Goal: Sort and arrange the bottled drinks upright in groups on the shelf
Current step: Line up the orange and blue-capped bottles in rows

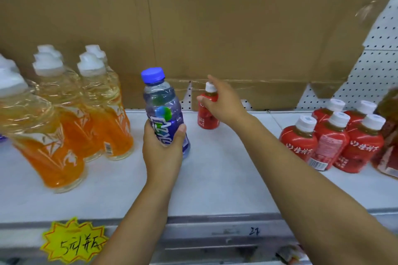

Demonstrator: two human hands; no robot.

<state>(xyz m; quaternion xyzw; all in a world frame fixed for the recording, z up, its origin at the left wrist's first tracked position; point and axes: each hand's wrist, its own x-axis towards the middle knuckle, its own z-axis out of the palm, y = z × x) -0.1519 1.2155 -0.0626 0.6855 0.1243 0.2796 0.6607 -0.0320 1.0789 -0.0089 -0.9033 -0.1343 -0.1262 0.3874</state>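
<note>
I am viewing a white shelf [226, 168] through the head camera.

1. My left hand [163, 146] is gripping the blue bottle [163, 105] around its lower label, fingers and thumb curled round it. The bottle is holding clear bluish liquid, is wearing a blue cap, and is leaning slightly left at mid-shelf. I cannot tell whether its base is touching the shelf.
2. My right hand [221, 101] is reaching toward the back of the shelf, fingers spread and loose, gripping nothing. It is overlapping a single red bottle [206, 118] standing upright there. I cannot tell whether they are touching.
3. At left, a group of orange bottles [97, 114] is standing upright, holding pale yellow liquid under white caps.
4. At right, a cluster of red bottles [329, 142] is standing upright, showing brown liquid at the necks under white caps.
5. A cardboard sheet [237, 28] is covering the back wall.
6. A yellow price tag [73, 241] is hanging on the shelf edge.
</note>
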